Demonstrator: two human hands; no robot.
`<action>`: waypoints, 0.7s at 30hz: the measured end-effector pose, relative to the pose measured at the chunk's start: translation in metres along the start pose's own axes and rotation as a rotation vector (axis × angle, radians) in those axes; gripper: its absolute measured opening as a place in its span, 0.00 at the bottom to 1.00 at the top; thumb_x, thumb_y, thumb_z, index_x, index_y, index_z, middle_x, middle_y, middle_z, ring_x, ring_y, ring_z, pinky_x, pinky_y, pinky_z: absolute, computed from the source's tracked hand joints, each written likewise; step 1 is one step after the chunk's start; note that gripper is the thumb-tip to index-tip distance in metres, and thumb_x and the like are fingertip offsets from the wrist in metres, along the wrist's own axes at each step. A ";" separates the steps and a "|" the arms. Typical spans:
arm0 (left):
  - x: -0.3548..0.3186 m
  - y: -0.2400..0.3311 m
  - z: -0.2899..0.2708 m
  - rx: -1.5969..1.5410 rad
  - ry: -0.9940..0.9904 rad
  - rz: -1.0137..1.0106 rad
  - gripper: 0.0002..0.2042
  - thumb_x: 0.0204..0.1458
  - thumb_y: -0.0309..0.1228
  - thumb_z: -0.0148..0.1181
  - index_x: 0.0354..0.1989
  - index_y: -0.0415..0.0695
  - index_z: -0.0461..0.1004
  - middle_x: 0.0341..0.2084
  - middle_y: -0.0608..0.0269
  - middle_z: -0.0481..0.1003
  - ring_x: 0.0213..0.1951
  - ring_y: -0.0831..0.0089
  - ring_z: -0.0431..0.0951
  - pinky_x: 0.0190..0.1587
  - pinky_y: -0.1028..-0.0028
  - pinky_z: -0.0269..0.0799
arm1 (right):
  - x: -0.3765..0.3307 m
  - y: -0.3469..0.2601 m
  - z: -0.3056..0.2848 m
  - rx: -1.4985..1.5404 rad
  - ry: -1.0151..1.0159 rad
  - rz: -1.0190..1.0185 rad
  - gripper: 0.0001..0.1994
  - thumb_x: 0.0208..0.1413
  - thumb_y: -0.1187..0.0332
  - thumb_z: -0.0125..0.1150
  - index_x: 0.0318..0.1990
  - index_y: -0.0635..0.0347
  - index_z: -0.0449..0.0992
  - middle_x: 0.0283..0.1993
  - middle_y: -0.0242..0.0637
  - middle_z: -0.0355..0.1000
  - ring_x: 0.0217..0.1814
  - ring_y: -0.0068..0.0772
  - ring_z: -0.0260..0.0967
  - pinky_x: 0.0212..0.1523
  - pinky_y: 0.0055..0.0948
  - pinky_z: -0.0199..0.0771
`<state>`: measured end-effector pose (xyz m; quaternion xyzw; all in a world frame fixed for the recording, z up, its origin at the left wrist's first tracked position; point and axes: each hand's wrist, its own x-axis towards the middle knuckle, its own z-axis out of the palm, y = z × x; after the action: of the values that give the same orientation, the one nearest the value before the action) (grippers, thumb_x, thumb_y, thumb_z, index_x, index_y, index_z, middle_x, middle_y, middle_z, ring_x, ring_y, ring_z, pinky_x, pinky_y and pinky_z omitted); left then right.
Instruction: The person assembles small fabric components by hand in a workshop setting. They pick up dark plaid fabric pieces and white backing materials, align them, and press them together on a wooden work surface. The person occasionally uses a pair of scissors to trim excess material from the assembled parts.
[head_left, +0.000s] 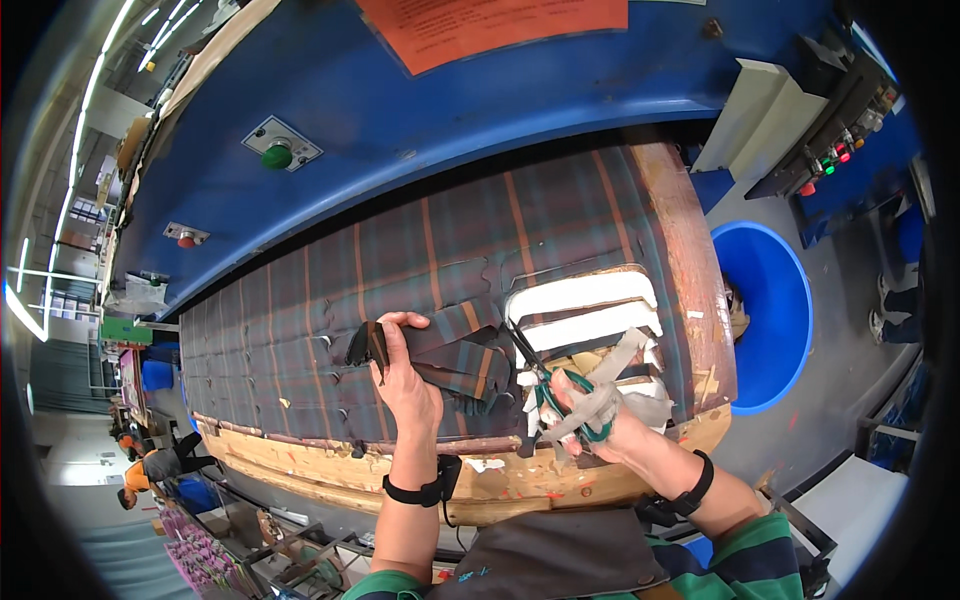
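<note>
Trimmed cloth and cutting tool at a layup table, seen from above. The left hand (408, 385) is closed on a bundle of plaid fabric pieces (465, 360), the thumb laid along their near end and the fingers curled around them; the pieces extend from this grip to the right, their far ends lying over the spread plaid fabric (300, 290) and reaching close to the scissor blades. The right hand (600, 420) is wrapped around the green handles of a pair of scissors (547, 392), whose dark blades point away from the palm, up and to the left; how far the blades are parted cannot be told. A pale cloth strip (592, 406) lies across the fingers of this hand. Beyond the scissors, white areas (585, 292) show through cut-out openings in the spread fabric. The wooden table edge (420, 482) runs beneath both wrists. At the right stands a blue bin (808, 330); behind the table rises a blue machine housing (420, 115) bearing a green push-button (276, 155) and an orange sheet (500, 30)
</note>
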<state>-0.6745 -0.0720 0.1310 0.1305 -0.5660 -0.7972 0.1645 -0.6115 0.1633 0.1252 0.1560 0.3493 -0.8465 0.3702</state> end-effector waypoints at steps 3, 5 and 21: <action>-0.001 0.000 0.000 -0.013 0.001 -0.011 0.11 0.71 0.38 0.53 0.46 0.42 0.72 0.38 0.61 0.77 0.44 0.73 0.75 0.53 0.69 0.71 | 0.005 -0.005 0.004 -0.009 0.007 0.026 0.23 0.63 0.41 0.63 0.31 0.52 0.73 0.21 0.25 0.65 0.15 0.18 0.63 0.12 0.19 0.61; -0.002 0.000 -0.001 -0.022 0.001 -0.016 0.11 0.71 0.38 0.53 0.46 0.42 0.72 0.38 0.61 0.77 0.44 0.72 0.75 0.53 0.68 0.72 | 0.010 -0.003 0.002 -0.020 0.031 0.076 0.22 0.63 0.42 0.62 0.32 0.52 0.73 0.21 0.25 0.66 0.15 0.18 0.63 0.12 0.19 0.60; -0.001 0.008 0.001 -0.036 -0.009 0.017 0.11 0.71 0.38 0.53 0.47 0.44 0.72 0.37 0.62 0.76 0.43 0.72 0.75 0.50 0.69 0.74 | 0.022 -0.005 -0.006 -0.055 -0.081 0.010 0.27 0.63 0.39 0.60 0.37 0.59 0.76 0.22 0.30 0.72 0.13 0.20 0.65 0.12 0.21 0.58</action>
<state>-0.6728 -0.0730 0.1394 0.1190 -0.5533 -0.8065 0.1708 -0.6301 0.1584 0.1112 0.1134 0.3563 -0.8403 0.3925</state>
